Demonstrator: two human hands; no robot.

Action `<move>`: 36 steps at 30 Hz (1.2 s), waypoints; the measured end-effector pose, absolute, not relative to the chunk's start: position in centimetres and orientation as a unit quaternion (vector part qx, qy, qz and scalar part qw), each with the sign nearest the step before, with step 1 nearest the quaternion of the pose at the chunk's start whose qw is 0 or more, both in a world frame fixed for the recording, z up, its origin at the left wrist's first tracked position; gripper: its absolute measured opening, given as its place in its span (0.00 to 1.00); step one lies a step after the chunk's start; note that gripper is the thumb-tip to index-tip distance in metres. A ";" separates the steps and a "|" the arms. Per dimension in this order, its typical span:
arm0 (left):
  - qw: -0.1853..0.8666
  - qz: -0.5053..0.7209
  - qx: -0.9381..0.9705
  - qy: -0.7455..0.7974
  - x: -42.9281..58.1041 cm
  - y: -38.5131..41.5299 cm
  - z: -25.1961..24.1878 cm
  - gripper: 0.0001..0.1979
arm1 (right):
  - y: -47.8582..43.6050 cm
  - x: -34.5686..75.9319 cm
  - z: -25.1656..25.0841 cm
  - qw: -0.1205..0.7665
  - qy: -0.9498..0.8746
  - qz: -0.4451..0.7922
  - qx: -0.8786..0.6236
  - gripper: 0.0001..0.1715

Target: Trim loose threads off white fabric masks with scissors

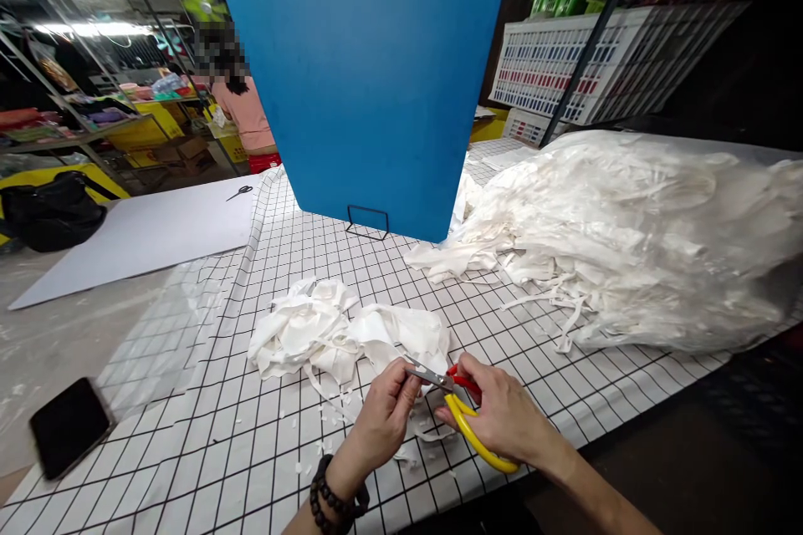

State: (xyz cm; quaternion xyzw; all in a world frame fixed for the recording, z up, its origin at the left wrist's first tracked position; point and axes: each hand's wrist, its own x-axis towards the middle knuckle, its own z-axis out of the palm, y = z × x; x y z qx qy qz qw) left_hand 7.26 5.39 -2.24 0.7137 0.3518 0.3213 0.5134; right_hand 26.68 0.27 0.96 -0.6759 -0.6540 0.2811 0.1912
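Note:
My right hand (502,416) is closed around scissors (457,404) with a red and a yellow handle; the metal blades point left. My left hand (384,418), with a dark bead bracelet at the wrist, pinches a piece of white fabric right at the blade tips. A small heap of white fabric pieces (332,334) lies just beyond both hands on the black-and-white grid tablecloth (219,435). Small white scraps lie scattered on the cloth under and left of my hands.
A large pile of white fabric strips (640,234) fills the right side. A blue divider board (376,75) stands upright at the back. A dark phone (69,426) lies at the left. Another person (242,104) works beyond; a second pair of scissors (239,193) rests on a white sheet.

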 end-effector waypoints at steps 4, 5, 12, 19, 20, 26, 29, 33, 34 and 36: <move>0.513 0.322 0.717 0.346 7.1 5.5 -2.1 0.13 | 0.2 26.5 0.9 0.191 -0.657 0.278 -0.675 0.22; 0.515 0.322 0.715 0.346 7.1 5.5 -2.1 0.13 | 0.2 26.4 0.8 0.192 -0.657 0.277 -0.674 0.21; 0.523 0.314 0.710 0.353 7.0 5.4 -2.2 0.14 | 0.1 26.3 0.5 0.207 -0.663 0.274 -0.665 0.20; 0.538 0.313 0.703 0.345 6.9 5.3 -2.1 0.14 | 0.1 26.4 0.4 0.189 -0.679 0.228 -0.672 0.17; 0.540 0.313 0.702 0.344 6.9 5.3 -2.1 0.14 | 0.1 26.5 0.4 0.186 -0.681 0.223 -0.672 0.17; 0.558 0.316 0.682 0.352 6.5 5.4 -2.2 0.14 | 0.2 26.4 -0.1 0.194 -0.693 0.216 -0.660 0.17; 0.574 0.316 0.666 0.356 6.5 5.2 -2.6 0.14 | 0.1 26.3 -0.5 0.202 -0.698 0.212 -0.653 0.16; 0.593 0.318 0.649 0.355 6.7 5.2 -3.3 0.16 | 0.3 26.3 -1.1 0.221 -0.689 0.214 -0.656 0.19; 0.596 0.326 0.642 0.355 6.7 5.4 -3.3 0.16 | 0.4 26.5 -1.3 0.232 -0.680 0.225 -0.658 0.20; 0.574 0.367 0.634 0.366 6.3 6.4 -2.9 0.16 | 0.8 27.2 -1.6 0.261 -0.649 0.259 -0.666 0.20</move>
